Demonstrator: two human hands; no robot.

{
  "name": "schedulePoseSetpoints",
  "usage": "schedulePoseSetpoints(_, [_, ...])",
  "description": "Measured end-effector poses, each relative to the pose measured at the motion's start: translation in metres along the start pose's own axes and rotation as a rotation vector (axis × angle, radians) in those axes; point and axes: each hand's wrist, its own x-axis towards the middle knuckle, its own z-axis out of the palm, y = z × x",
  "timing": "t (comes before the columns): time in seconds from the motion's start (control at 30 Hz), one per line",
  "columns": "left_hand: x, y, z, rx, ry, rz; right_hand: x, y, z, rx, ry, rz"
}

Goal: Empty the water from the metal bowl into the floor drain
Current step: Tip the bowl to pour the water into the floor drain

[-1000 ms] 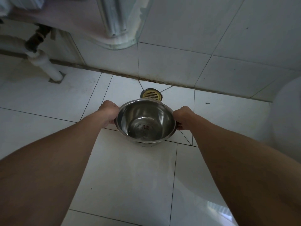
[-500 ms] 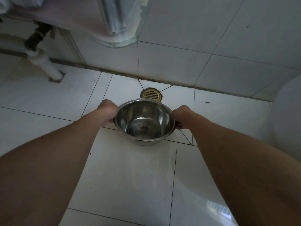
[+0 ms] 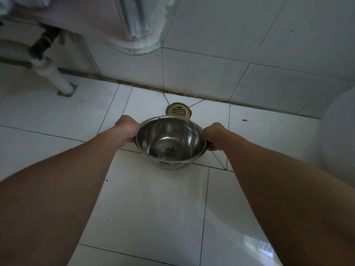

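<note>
A shiny metal bowl (image 3: 170,140) is held just above the white tiled floor, its open side facing me, with a red mark on its bottom. My left hand (image 3: 125,129) grips its left rim and my right hand (image 3: 215,136) grips its right rim. The round brass floor drain (image 3: 178,111) sits directly behind the bowl's far rim, near the wall. The bowl's near side is slightly raised. I cannot tell how much water is inside.
A white drain pipe (image 3: 54,77) enters the floor at the back left under a glass basin (image 3: 142,35). The tiled wall (image 3: 249,54) stands right behind the drain. A white rounded fixture (image 3: 340,135) fills the right edge.
The bowl has shifted slightly toward me and its near side has lifted, so more of the drain shows behind its far rim. Both hands kept their grip.
</note>
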Motion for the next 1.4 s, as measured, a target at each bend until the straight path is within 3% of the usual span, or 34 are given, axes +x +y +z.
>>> schedulePoseSetpoints(1.4, [0.0044, 0.0031, 0.0005, -0.107, 0.054, -0.016, 0.0039, -0.0037, 0.001, -0.002, 0.046, -0.022])
